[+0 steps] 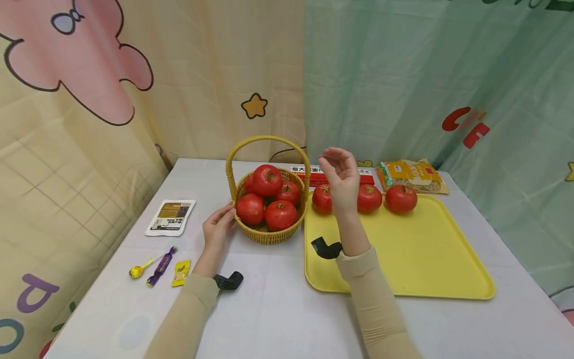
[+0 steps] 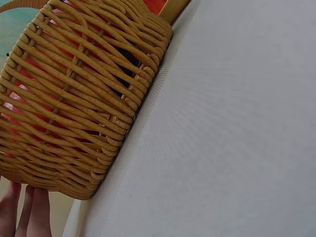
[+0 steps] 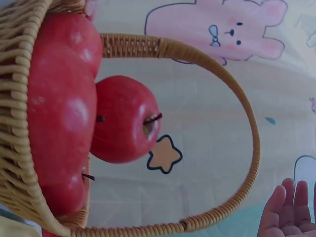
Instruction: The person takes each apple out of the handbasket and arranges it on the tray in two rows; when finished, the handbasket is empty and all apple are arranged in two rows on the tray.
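Note:
A woven wicker basket [image 1: 269,238] with a tall arched handle [image 1: 267,138] stands on the table, several red apples [image 1: 266,180] piled in it. My left hand [image 1: 217,227] touches its left side near the rim; in the left wrist view, straight fingers [image 2: 39,212] rest against the weave. Raised to the right of the handle, my right hand [image 1: 344,187] holds nothing, its fingers loosely bent. Below and behind it, three red apples [image 1: 401,199] line the back of a yellow tray [image 1: 430,249]; the hand partly covers one. The right wrist view shows one apple [image 3: 126,118] topping the pile.
Behind the tray lie a red box [image 1: 366,178] and an orange food bag [image 1: 412,175]. A white packet [image 1: 170,218], a lollipop [image 1: 139,270], a purple-wrapped candy [image 1: 162,267] and a yellow sachet [image 1: 181,272] lie at the left. Printed curtains enclose the table's back and sides.

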Tool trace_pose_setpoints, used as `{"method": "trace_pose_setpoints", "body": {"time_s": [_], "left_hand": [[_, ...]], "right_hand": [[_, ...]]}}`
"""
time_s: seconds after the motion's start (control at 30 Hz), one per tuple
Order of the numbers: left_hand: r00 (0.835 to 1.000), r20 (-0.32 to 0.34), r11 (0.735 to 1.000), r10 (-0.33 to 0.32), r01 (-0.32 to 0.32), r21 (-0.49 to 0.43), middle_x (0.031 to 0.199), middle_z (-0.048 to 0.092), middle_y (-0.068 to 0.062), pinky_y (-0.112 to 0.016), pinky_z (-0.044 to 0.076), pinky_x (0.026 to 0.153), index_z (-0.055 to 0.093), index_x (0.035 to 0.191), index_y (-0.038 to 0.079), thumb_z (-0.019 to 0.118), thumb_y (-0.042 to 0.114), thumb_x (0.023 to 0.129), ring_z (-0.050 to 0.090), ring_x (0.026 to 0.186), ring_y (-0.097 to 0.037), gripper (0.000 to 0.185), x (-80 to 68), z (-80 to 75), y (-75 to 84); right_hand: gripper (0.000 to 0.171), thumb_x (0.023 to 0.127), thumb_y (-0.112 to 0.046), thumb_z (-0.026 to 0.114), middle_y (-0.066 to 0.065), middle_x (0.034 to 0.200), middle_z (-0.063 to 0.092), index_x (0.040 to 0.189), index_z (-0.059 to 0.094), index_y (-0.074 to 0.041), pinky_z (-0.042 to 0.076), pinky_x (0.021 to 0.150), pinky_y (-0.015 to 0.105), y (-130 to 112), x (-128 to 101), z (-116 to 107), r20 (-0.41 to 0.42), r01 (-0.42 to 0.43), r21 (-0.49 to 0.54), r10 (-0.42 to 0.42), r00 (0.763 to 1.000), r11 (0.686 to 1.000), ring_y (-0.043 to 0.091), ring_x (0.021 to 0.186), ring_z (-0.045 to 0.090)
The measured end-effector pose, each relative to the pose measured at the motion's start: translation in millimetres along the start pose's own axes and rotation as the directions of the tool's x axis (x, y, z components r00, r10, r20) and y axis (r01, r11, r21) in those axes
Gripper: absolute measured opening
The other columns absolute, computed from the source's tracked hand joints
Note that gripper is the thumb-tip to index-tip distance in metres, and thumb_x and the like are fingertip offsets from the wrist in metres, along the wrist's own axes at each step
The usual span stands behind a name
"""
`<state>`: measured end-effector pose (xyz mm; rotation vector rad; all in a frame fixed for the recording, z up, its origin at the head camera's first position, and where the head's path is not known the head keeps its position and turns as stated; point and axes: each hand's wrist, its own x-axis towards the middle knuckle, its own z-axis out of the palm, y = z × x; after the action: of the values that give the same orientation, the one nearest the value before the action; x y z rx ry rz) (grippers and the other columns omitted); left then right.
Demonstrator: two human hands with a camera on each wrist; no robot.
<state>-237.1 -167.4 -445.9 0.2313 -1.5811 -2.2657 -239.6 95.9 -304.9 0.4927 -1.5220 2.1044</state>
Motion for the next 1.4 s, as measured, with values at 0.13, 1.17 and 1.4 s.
{"method": "trace_pose_setpoints", "body": {"time_s": [0.13, 1.17, 1.4], "left_hand": [[1.0, 0.002, 1.0, -0.008, 0.008, -0.002, 0.103, 0.069, 0.006, -0.028, 0.056, 0.081, 0.063, 0.11, -0.011, 0.068, 0.0, 0.083, 0.064, 0.095, -0.009, 0.029, -1.0, 1.8, 1.7], [0.999, -0.001, 0.999, -0.043, 0.043, 0.016, 0.103, 0.069, 0.007, -0.031, 0.054, 0.086, 0.061, 0.113, -0.011, 0.069, 0.003, 0.084, 0.061, 0.1, -0.01, 0.033, -1.9, -0.1, 3.0], [0.999, 0.0, 0.999, -0.039, 0.039, 0.022, 0.103, 0.069, 0.008, -0.03, 0.054, 0.085, 0.061, 0.113, -0.011, 0.069, 0.003, 0.084, 0.061, 0.1, -0.009, 0.033, -2.1, -0.3, 3.0]], "right_hand": [[0.032, 0.088, -0.003, 0.063, 0.019, 0.117, 0.056, 0.117, 0.052, 0.001, 0.047, 0.095, 0.034, 18, -7, 18, 0.108, -0.054, -0.099, 0.064, 0.992, 0.994, 0.024, 0.108, 0.055], [0.053, 0.082, -0.021, 0.073, 0.007, 0.128, 0.049, 0.128, 0.05, -0.008, 0.047, 0.094, 0.04, 93, -8, 51, 0.184, -0.152, -0.489, 0.272, 0.944, 0.859, 0.024, 0.116, 0.046], [0.059, 0.082, -0.023, 0.073, 0.007, 0.13, 0.047, 0.132, 0.047, -0.008, 0.045, 0.098, 0.038, 99, -5, 51, 0.208, -0.153, -0.527, 0.302, 0.93, 0.836, 0.021, 0.116, 0.044]]}}
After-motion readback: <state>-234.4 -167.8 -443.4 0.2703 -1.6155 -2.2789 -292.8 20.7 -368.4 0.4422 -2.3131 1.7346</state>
